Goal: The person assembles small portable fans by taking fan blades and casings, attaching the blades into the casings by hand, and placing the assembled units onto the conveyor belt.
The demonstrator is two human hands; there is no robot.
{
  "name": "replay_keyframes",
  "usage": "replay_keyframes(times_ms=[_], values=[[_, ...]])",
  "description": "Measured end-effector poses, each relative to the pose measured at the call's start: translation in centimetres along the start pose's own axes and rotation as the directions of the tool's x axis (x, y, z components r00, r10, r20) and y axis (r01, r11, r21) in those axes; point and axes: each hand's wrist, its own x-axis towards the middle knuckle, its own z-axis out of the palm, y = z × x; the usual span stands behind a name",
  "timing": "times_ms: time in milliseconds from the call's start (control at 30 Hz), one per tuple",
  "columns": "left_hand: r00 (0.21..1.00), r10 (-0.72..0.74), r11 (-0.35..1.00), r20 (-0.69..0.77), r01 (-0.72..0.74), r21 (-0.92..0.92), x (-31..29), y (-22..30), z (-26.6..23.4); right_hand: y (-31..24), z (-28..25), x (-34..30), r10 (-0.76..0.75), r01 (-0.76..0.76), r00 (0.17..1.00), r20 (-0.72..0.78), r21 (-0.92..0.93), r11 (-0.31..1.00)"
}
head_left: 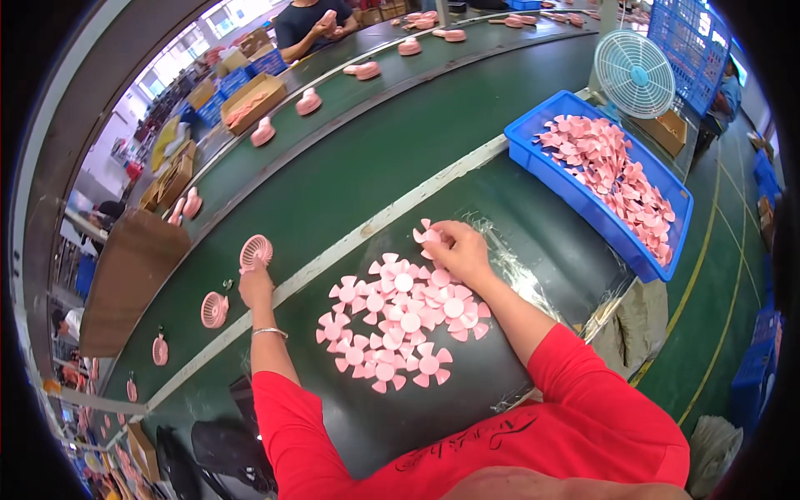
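Observation:
My left hand is closed on the edge of a round pink slatted fan housing over the green belt. Between the fingertips of my right hand is a pink fan blade, pinched just beyond the far right edge of a loose pile. That pile of pink fan blades lies on the dark work surface between my forearms, several overlapping. Another slatted fan housing rests on the belt, left of and nearer than my left hand, with a small metallic part by it.
A blue crate full of pink blades stands at the right, beside a caged fan. A pale rail divides my surface from the green belt. Pink handheld fan parts line the far belt, where a person holds one.

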Motion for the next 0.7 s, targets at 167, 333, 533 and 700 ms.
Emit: replay_keyframes(times_ms=[167, 333, 533, 700], values=[[0.984, -0.097, 0.981, 0.146, 0.12, -0.154, 0.7, 3.2, -0.6, -0.4, -0.3, 0.3, 0.001, -0.001, 1.0, 0.003, -0.051, 0.999], [0.95, -0.241, 0.86, 0.199, 0.304, -0.41, 0.7, 3.6, 0.2, -0.3, 0.1, 0.4, -0.009, 0.01, 1.0, 0.022, -0.037, 0.999], [0.971, 0.096, 0.67, 0.217, 0.098, -0.736, -4.0, 3.1, -2.5, -0.7, -0.1, 0.2, -0.005, 0.007, 0.999, 0.034, -0.033, 0.999], [0.964, 0.192, 0.464, 0.186, 0.078, -0.882, -14.6, 3.6, -6.4, 0.5, -0.5, 0.3, -0.031, 0.031, 0.999, -0.043, 0.0, 1.0]])
